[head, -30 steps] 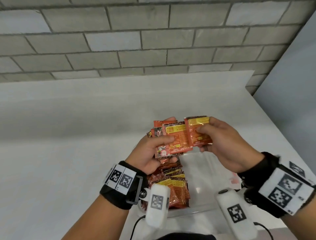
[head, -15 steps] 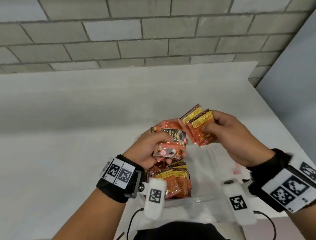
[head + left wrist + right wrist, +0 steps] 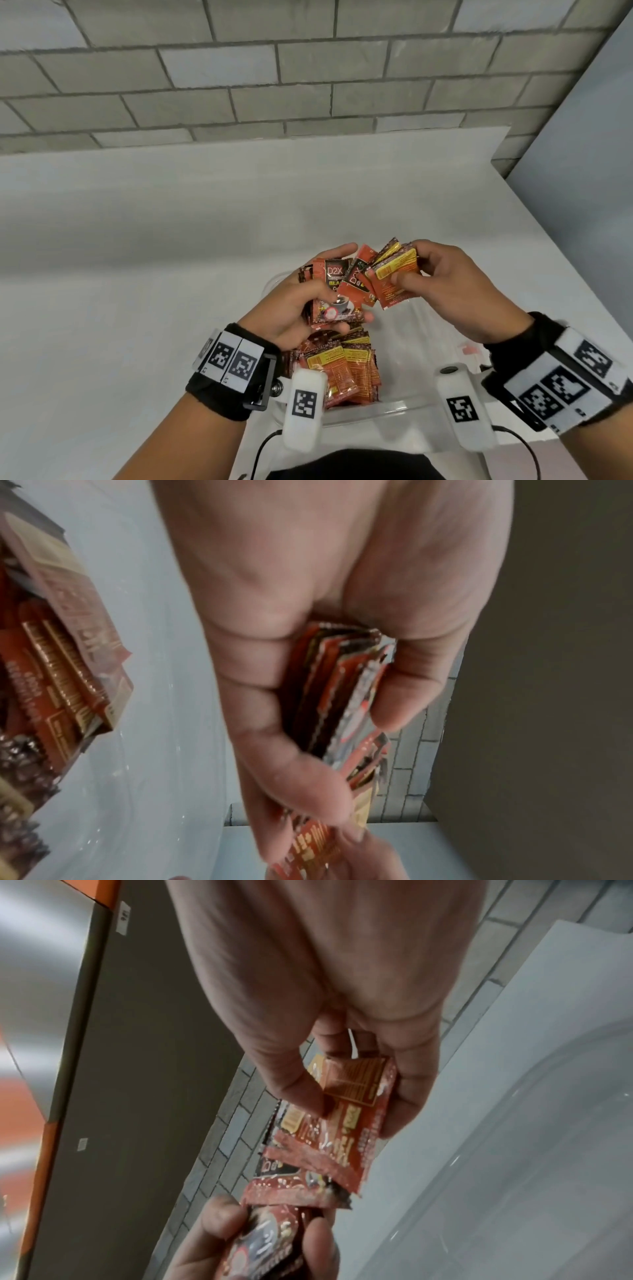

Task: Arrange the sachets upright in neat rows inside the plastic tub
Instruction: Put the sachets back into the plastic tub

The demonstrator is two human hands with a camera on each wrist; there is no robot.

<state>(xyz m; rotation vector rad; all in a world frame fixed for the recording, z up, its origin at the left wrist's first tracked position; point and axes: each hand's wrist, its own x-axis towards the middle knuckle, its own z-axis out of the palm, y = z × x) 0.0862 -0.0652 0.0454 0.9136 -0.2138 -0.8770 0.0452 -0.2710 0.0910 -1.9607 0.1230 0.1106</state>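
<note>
**Both hands hold sachets above the tub**

While the clear plastic tub (image 3: 404, 406) sits on the white table (image 3: 171, 274) just in front of the person, both hands hover over its far end. The left hand (image 3: 291, 308) curls its fingers and thumb round a thick stack of red-and-black foil sachets (image 3: 334, 294), their edges fanned unevenly in the left wrist view. The right hand (image 3: 452, 294) pinches a few red sachets with yellow labels (image 3: 394, 277) between thumb and bent fingers, tilted, their lower corners overlapping the left hand's stack. More sachets (image 3: 339, 370) stand packed together against the tub's left side; its right half shows bare floor. The grey brick wall (image 3: 308, 68) stands well behind.
</note>
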